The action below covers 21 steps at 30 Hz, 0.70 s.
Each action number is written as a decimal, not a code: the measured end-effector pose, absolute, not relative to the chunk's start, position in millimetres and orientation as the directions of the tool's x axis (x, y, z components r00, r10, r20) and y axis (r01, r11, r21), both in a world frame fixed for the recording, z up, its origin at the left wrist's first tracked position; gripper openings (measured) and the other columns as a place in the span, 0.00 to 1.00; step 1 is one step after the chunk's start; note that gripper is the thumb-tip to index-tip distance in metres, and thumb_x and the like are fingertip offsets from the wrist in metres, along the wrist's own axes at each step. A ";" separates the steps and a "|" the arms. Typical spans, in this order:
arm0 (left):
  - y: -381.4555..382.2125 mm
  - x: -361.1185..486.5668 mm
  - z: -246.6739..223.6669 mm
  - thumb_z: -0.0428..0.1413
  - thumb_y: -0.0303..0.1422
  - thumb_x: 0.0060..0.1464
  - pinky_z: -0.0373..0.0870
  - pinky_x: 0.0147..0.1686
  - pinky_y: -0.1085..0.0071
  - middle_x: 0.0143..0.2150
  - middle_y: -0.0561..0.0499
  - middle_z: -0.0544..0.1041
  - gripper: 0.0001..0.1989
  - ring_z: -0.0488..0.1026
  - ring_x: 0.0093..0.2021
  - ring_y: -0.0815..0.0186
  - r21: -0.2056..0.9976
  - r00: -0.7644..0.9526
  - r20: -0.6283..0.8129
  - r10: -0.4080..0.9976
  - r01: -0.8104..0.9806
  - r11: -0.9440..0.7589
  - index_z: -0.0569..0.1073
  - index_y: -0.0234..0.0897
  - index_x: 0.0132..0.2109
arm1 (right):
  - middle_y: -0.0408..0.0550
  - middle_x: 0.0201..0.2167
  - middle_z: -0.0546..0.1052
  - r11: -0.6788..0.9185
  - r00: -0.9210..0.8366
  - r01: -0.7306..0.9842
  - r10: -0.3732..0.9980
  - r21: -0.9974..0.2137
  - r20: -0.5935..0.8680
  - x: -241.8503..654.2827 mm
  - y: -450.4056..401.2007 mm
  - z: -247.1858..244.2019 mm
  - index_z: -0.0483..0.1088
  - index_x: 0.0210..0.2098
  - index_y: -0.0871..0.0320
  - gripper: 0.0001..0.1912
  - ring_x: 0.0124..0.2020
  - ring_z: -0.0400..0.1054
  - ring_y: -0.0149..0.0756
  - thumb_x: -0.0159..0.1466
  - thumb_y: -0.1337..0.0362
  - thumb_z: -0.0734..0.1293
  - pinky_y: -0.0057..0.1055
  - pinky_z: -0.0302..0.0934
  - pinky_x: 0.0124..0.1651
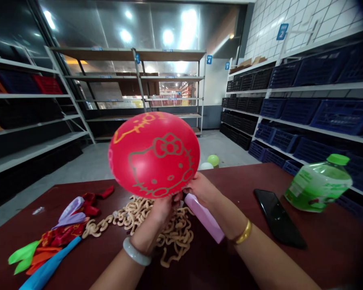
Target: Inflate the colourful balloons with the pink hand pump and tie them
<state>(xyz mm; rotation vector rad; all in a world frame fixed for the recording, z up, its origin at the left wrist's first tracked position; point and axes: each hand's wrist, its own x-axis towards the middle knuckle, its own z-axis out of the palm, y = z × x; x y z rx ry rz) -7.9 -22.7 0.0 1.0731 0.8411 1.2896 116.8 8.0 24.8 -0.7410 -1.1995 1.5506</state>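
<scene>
A large inflated red balloon (157, 157), printed with a cat face and a bow, is held up in front of me. My left hand (163, 208) is closed at its underside, with the fingertips partly hidden behind the balloon. My right hand (205, 190) pinches at the balloon's lower right, where its neck is mostly out of sight. Just below my right hand a lilac, tube-like object (205, 220) slants over the table; I cannot tell whether the hand touches it. Under the balloon lies a pile of beige curly pieces (177, 237).
Flat uninflated balloons (60, 231) in several colours lie at the left of the dark red table (230, 257). A black phone (278, 217) and a green-capped bottle (319, 185) are on the right. Beyond the table's far edge is a green balloon (213, 160). Shelves with crates (335, 114) surround the room.
</scene>
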 end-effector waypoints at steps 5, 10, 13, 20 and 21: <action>-21.7 -10.4 2.1 0.59 0.47 0.51 0.44 0.19 0.76 0.19 0.59 0.56 0.21 0.48 0.20 0.74 0.949 0.063 0.030 0.998 -0.314 -0.008 0.58 0.39 0.27 | 0.43 0.23 0.77 -0.001 -0.458 -0.250 0.881 -0.968 0.117 119.3 6.0 26.6 0.75 0.28 0.58 0.11 0.23 0.70 0.31 0.53 0.57 0.76 0.28 0.56 0.27; -22.2 -10.4 2.4 0.59 0.51 0.52 0.44 0.19 0.76 0.19 0.58 0.58 0.23 0.49 0.19 0.74 0.973 0.097 0.018 0.995 -0.231 0.005 0.60 0.39 0.27 | 0.43 0.21 0.76 -0.081 -0.378 -0.350 0.924 -0.933 0.062 110.9 10.7 16.5 0.75 0.28 0.61 0.18 0.19 0.68 0.31 0.49 0.53 0.78 0.29 0.61 0.25; -15.9 -13.3 -2.5 0.57 0.56 0.52 0.45 0.18 0.75 0.19 0.57 0.60 0.25 0.52 0.19 0.73 0.985 0.098 0.063 0.993 -0.166 -0.046 0.63 0.38 0.27 | 0.42 0.20 0.75 -0.136 -0.333 -0.428 0.943 -0.894 0.016 104.3 17.3 9.1 0.75 0.27 0.61 0.19 0.19 0.67 0.30 0.45 0.54 0.80 0.29 0.63 0.25; 5.8 -27.9 -16.1 0.57 0.50 0.52 0.46 0.18 0.75 0.18 0.59 0.61 0.19 0.54 0.17 0.73 0.977 -0.104 0.045 0.993 -0.202 -0.066 0.69 0.37 0.33 | 0.42 0.24 0.76 -0.102 -0.120 -0.483 0.992 -0.869 -0.050 99.2 78.7 8.8 0.72 0.29 0.60 0.15 0.25 0.69 0.30 0.48 0.63 0.79 0.29 0.69 0.31; 7.9 -29.7 -17.1 0.57 0.48 0.53 0.45 0.18 0.75 0.18 0.59 0.61 0.18 0.54 0.17 0.72 0.974 -0.106 0.030 0.994 -0.219 -0.053 0.69 0.37 0.34 | 0.41 0.23 0.75 -0.079 -0.104 -0.474 0.994 -0.877 -0.034 98.1 92.4 11.4 0.71 0.28 0.59 0.13 0.24 0.68 0.29 0.50 0.64 0.78 0.29 0.70 0.31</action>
